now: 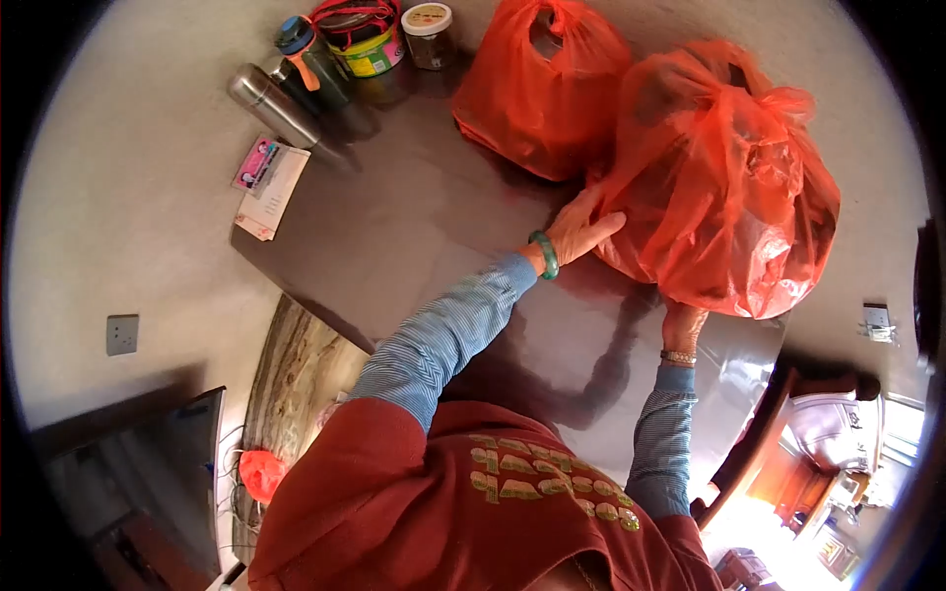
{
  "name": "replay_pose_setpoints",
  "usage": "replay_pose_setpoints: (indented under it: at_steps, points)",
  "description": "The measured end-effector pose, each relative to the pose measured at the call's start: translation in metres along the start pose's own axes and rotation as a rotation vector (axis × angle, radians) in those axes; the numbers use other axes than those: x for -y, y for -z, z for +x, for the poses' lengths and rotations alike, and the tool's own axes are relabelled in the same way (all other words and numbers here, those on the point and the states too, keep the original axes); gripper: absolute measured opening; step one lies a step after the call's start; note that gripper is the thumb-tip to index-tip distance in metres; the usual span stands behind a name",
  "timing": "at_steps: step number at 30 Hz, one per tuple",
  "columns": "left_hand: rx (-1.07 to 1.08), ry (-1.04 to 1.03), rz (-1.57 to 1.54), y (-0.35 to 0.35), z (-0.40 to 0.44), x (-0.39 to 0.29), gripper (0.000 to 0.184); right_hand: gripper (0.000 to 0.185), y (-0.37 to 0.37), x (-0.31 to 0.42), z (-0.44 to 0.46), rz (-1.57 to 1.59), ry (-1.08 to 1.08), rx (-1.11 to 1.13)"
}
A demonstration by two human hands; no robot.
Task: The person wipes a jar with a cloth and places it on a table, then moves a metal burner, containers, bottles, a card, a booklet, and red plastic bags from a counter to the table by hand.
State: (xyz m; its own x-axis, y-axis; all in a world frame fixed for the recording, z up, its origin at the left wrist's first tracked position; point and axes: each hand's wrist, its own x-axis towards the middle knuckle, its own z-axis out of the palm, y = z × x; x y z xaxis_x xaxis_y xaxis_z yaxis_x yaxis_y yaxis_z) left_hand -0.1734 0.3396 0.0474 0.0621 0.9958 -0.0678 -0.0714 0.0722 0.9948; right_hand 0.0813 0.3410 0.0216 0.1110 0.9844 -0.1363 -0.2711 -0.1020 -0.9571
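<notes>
A full, knotted red plastic bag (729, 197) stands on the dark, shiny tabletop (394, 217). My left hand (583, 229), with a green bangle at the wrist, rests against the bag's left side. Its thumb is stretched out and its other fingers lie partly out of sight along the plastic. At the bag's near edge is my right hand (684, 325), wearing a watch or bracelet; the bag hides its fingers. Just behind and left, a second red plastic bag (542, 98) touches or nearly touches the first. What both bags contain cannot be made out.
Along the wall stand a steel flask (276, 106), a dark bottle (320, 64), a red-and-yellow container (365, 44) and a white-lidded jar (430, 37). Printed cards (268, 187) lie at the left table edge. A television (148, 483) is lower left.
</notes>
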Motion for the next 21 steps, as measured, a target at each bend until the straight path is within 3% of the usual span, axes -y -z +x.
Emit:
replay_pose_setpoints:
  at_steps: [2,3,4,5,7,8,9,10,11,13,17,18,21]
  points:
    - [-0.264,-0.275,0.097,0.010,0.001,0.014,0.043,0.064,0.004,-0.002,0.003,-0.163,0.054,-0.027]
    - [-0.357,-0.238,-0.022,0.017,-0.007,0.002,0.019,0.062,0.018,-0.014,0.008,-0.486,0.263,0.046]
    - [-0.408,-0.317,0.011,0.032,-0.010,0.004,0.009,0.060,0.032,-0.026,0.014,-0.791,0.498,0.052]
    - [-0.499,-0.327,0.032,0.049,-0.011,0.008,0.006,0.059,0.031,-0.027,0.012,-0.651,0.432,0.070]
    - [-0.663,-0.342,0.182,0.090,-0.012,0.010,0.004,0.052,0.026,-0.026,0.012,0.020,0.041,-0.029]
    - [-0.733,-0.341,0.310,0.113,-0.010,0.010,0.006,0.048,-0.004,-0.006,-0.002,0.039,0.049,-0.050]
    - [-0.777,-0.344,0.290,0.139,-0.007,0.015,0.005,0.045,-0.001,-0.013,-0.003,-0.442,0.249,0.007]
    - [-0.844,-0.392,0.556,0.168,-0.007,0.020,0.011,0.042,0.004,-0.019,-0.007,-0.922,0.451,0.068]
    - [-0.888,-0.408,0.642,0.193,-0.011,0.015,0.013,0.042,-0.005,-0.023,-0.017,-0.913,0.443,0.080]
    - [-0.958,-0.395,0.703,0.232,-0.024,0.001,0.017,0.033,-0.028,-0.027,-0.039,-0.166,0.193,-0.233]
    - [-1.032,-0.350,0.706,0.309,-0.057,0.005,0.019,0.023,-0.076,-0.051,-0.083,-0.110,-0.067,-0.367]
    - [-1.050,-0.298,0.717,0.324,-0.065,0.008,0.020,0.021,-0.089,-0.062,-0.091,-0.159,-0.003,-0.231]
    - [-1.108,-0.266,0.627,0.369,-0.080,0.024,0.024,0.019,-0.155,-0.064,-0.100,-0.293,-0.098,-0.047]
